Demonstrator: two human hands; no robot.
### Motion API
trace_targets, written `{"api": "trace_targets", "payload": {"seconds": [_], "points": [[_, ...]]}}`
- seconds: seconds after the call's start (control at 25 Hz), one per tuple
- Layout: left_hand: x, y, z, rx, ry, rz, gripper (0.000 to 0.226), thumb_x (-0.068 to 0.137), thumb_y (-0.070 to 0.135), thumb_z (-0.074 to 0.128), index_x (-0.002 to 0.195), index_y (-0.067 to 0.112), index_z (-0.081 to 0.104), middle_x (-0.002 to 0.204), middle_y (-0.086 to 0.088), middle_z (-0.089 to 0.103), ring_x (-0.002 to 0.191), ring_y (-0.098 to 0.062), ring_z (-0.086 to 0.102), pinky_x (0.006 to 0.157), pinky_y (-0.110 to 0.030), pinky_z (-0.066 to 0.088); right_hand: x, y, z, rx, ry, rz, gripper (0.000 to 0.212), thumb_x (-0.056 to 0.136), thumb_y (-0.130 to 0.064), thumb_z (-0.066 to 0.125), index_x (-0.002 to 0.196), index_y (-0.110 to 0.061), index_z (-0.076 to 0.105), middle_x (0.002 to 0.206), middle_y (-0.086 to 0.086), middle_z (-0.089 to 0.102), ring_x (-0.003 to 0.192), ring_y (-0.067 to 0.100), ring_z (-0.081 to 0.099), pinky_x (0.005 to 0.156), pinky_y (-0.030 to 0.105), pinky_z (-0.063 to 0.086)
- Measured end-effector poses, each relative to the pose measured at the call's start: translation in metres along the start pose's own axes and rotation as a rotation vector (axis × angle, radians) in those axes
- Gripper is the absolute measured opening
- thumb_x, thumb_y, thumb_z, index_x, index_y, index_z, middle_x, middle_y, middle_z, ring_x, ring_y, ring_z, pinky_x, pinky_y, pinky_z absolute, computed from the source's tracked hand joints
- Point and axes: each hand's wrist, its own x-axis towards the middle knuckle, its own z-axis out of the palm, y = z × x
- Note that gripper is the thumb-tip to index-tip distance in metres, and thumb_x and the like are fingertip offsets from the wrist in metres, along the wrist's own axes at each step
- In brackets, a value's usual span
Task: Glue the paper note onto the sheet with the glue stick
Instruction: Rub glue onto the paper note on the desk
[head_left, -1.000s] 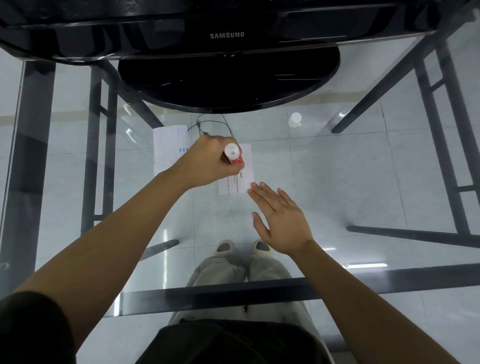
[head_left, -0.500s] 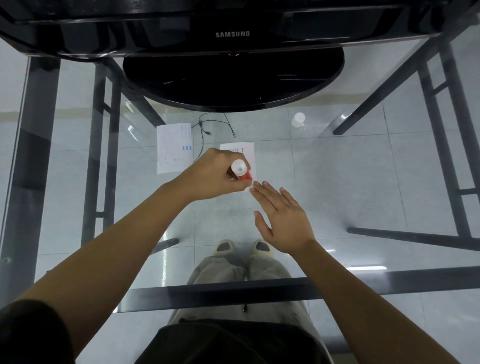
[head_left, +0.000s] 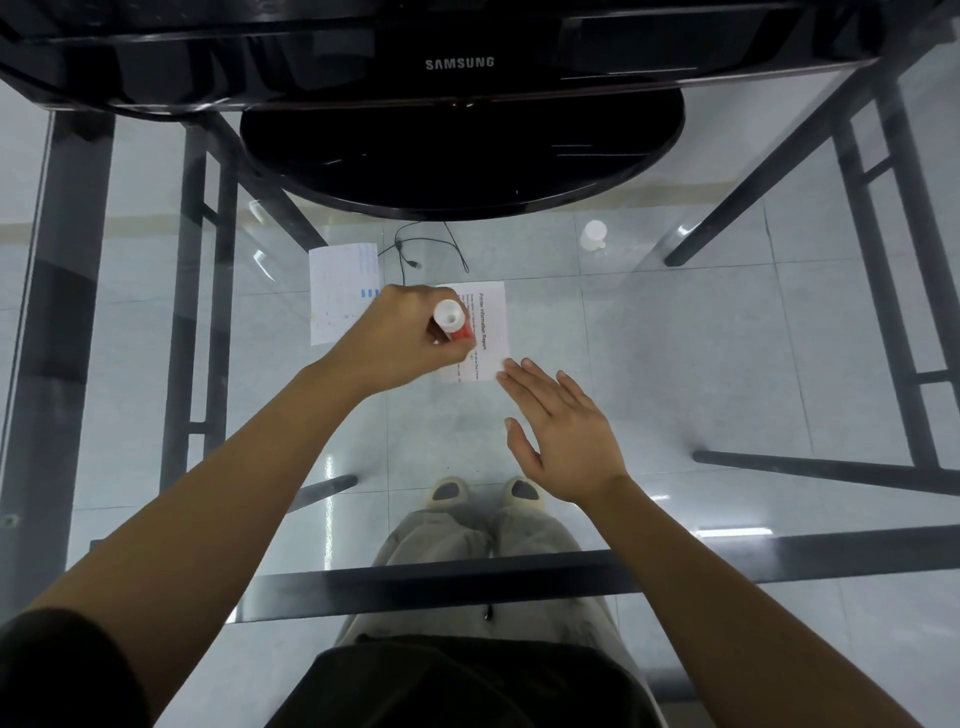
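Paper with blue marks (head_left: 340, 291) is lying flat on the glass tabletop (head_left: 675, 364) at the left, just beside the left hand (head_left: 400, 340) and partly hidden by it. That hand is curling closed around a glue stick (head_left: 453, 325), holding it nearly upright with its white end pointing up toward the camera and its red body showing below the fingers (the lower tip is hidden, so contact with the paper cannot be told). Under and to the right of the stick, a printed sheet (head_left: 491, 327) is resting on the glass. The right hand (head_left: 561, 426) is lying spread and flat, its fingertips (head_left: 511, 370) touching the sheet's near right corner. Farther right, a small white cap (head_left: 594, 235) is standing alone near the black monitor base (head_left: 462, 156).
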Motion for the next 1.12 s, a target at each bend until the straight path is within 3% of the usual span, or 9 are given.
{"api": "trace_targets", "payload": {"seconds": [0.2, 0.4, 0.56, 0.76, 0.92, 1.12], "points": [[-0.004, 0.004, 0.005, -0.044, -0.114, -0.007, 0.019, 0.074, 0.029, 0.075, 0.086, 0.016, 0.068, 0.089, 0.001, 0.072, 0.071, -0.004, 0.063, 0.063, -0.014, 0.051, 0.000, -0.001, -0.002, 0.005, 0.001, -0.005, 0.050, 0.093, -0.038, 0.037, 0.139, -0.018, 0.040, 0.146, 0.001, 0.040, 0.136, 0.017, 0.032, 0.112, 0.038, 0.016], [-0.005, -0.006, -0.005, -0.038, 0.043, -0.055, 0.018, 0.076, 0.026, 0.074, 0.086, 0.014, 0.067, 0.095, 0.000, 0.072, 0.073, -0.007, 0.064, 0.067, -0.024, 0.055, 0.000, -0.001, -0.002, 0.005, 0.006, 0.002, 0.049, 0.093, -0.038, 0.039, 0.138, -0.017, 0.041, 0.145, 0.001, 0.041, 0.136, 0.018, 0.033, 0.112, 0.038, 0.015], [-0.013, -0.003, 0.001, -0.017, -0.094, -0.001, 0.020, 0.073, 0.026, 0.075, 0.087, 0.014, 0.067, 0.095, 0.000, 0.072, 0.078, -0.010, 0.066, 0.065, -0.023, 0.054, 0.000, -0.001, -0.002, -0.002, -0.001, -0.001, 0.049, 0.093, -0.038, 0.039, 0.138, -0.018, 0.040, 0.146, 0.001, 0.040, 0.136, 0.017, 0.032, 0.112, 0.038, 0.013], [-0.013, -0.016, -0.010, -0.045, 0.018, -0.099, 0.019, 0.075, 0.026, 0.075, 0.088, 0.014, 0.066, 0.090, 0.006, 0.068, 0.077, -0.009, 0.065, 0.069, -0.025, 0.056, 0.000, -0.001, -0.001, -0.009, 0.005, 0.004, 0.049, 0.093, -0.038, 0.040, 0.138, -0.018, 0.041, 0.146, 0.001, 0.041, 0.136, 0.017, 0.033, 0.111, 0.037, 0.011], [-0.018, -0.009, -0.003, -0.077, -0.127, -0.057, 0.021, 0.073, 0.026, 0.076, 0.089, 0.016, 0.067, 0.101, 0.003, 0.070, 0.085, -0.009, 0.066, 0.070, -0.026, 0.056, 0.000, -0.001, -0.001, -0.008, -0.006, 0.005, 0.050, 0.093, -0.039, 0.037, 0.139, -0.018, 0.039, 0.146, 0.001, 0.039, 0.137, 0.017, 0.031, 0.112, 0.037, 0.012], [-0.015, -0.020, -0.017, -0.132, -0.005, -0.127, 0.016, 0.073, 0.025, 0.077, 0.084, 0.018, 0.067, 0.086, 0.009, 0.070, 0.078, -0.006, 0.066, 0.071, -0.030, 0.057, -0.001, -0.001, -0.001, 0.001, 0.010, 0.003, 0.050, 0.094, -0.038, 0.035, 0.139, -0.017, 0.040, 0.146, 0.001, 0.041, 0.137, 0.016, 0.032, 0.112, 0.037, 0.014]]}}
